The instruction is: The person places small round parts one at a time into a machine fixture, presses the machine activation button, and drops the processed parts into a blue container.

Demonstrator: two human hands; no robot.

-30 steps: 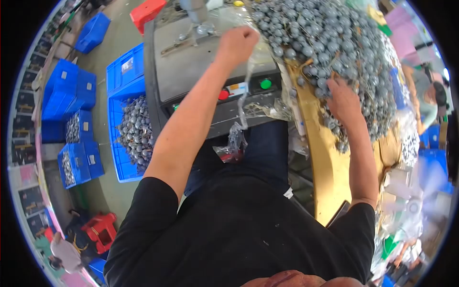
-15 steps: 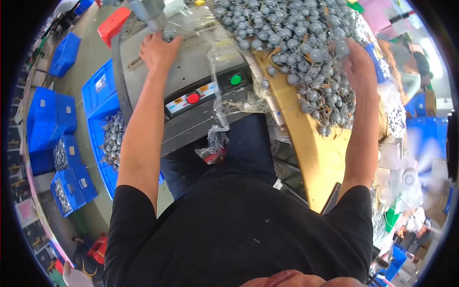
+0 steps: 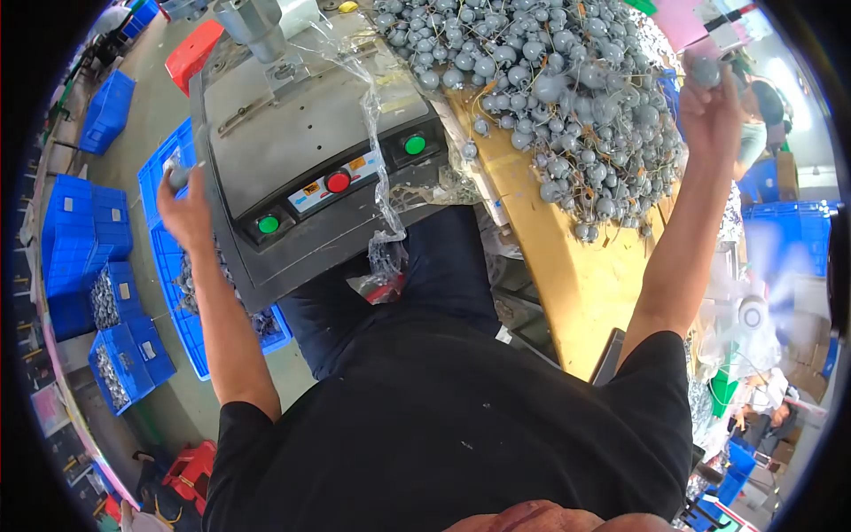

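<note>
My left hand (image 3: 183,213) is closed around a small grey ball (image 3: 180,177) left of the machine, above a blue crate (image 3: 158,257) that holds many similar balls. Raised at the right, my right hand (image 3: 712,120) grips another round grey ball (image 3: 706,73) in its fingertips. Between my hands stands the grey machine (image 3: 301,151), with a red button (image 3: 338,181) and green buttons on its front panel. A metal head (image 3: 253,31) hangs over its top plate. The big heap of grey balls (image 3: 567,97), with thin brown strands among them, lies on the yellowish tabletop (image 3: 576,293).
Crumpled clear plastic film (image 3: 377,168) hangs over the machine's front. More blue bins (image 3: 133,359) stand on the floor at the left, beside a red bin (image 3: 191,53) farther back. A blurred fan (image 3: 753,310) is at the right. Other people are at the right and lower left.
My left hand has moved from under the machine's head, leftward and down over the crate, with a ball. My right hand has lifted away from the heap, up and right, holding a ball.
</note>
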